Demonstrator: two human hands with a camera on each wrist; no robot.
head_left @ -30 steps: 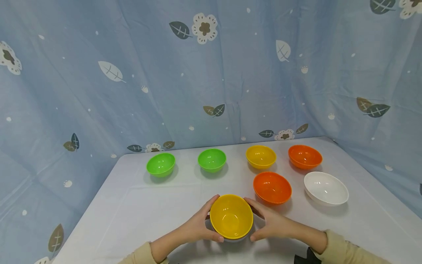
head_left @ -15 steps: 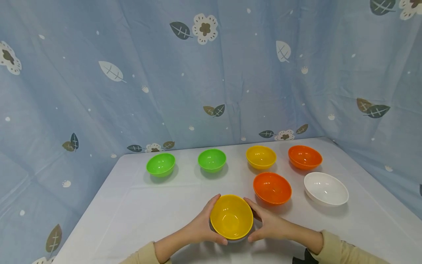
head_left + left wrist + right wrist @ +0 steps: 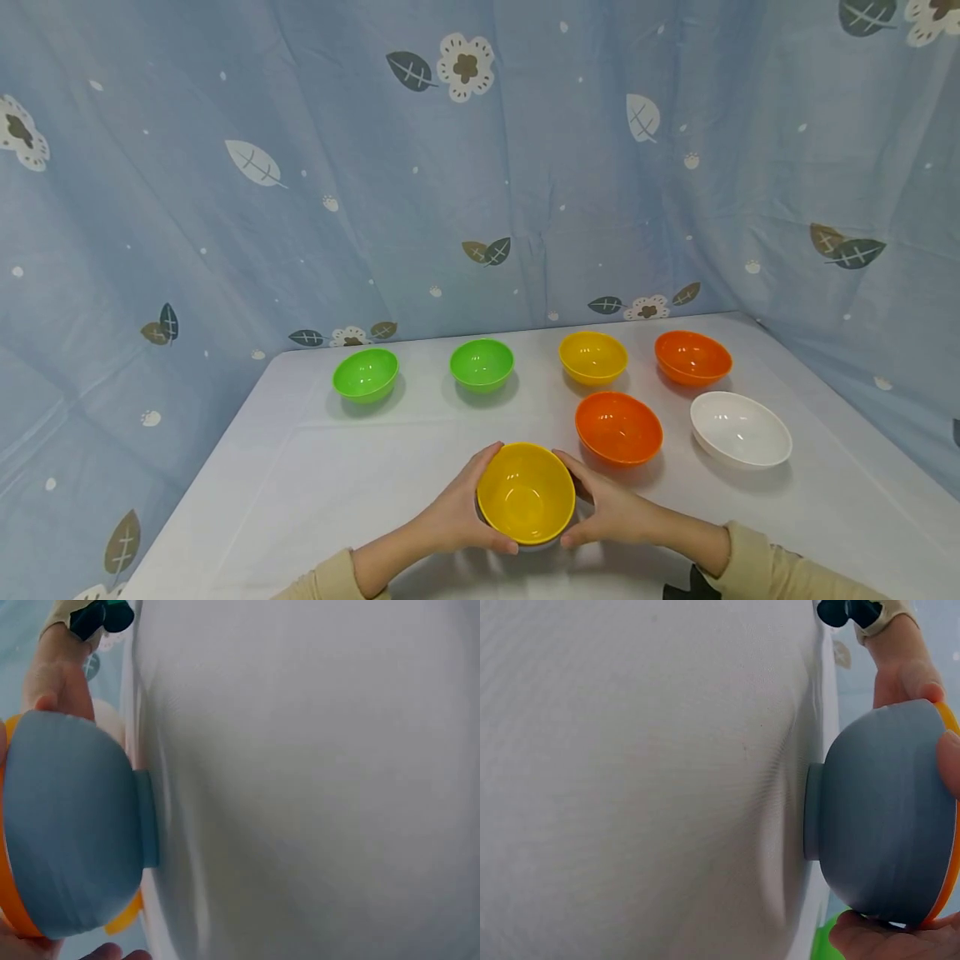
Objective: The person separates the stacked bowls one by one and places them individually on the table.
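Observation:
Near the front of the table, a yellow bowl [image 3: 527,493] sits inside a blue-grey bowl [image 3: 71,825], its rim showing as a thin band above the outer wall. My left hand [image 3: 459,514] grips the left side of this pair, thumb toward the front and fingers round the back. From the right, my right hand [image 3: 609,510] holds the other side in the same way. The foot of the blue-grey bowl [image 3: 889,814] is right at the white cloth in the wrist views; I cannot tell whether it touches. Just behind my right hand stands an orange bowl [image 3: 618,428].
Across the back stand two green bowls [image 3: 366,375] [image 3: 482,365], a second yellow bowl [image 3: 593,358] and a second orange bowl [image 3: 693,358]. A white bowl [image 3: 740,430] is at the right. A patterned blue curtain [image 3: 420,208] hangs behind the white-covered table [image 3: 315,483].
Both thumbs have shifted slightly inward along the front of the bowls. The nested bowls and the other bowls stay in place.

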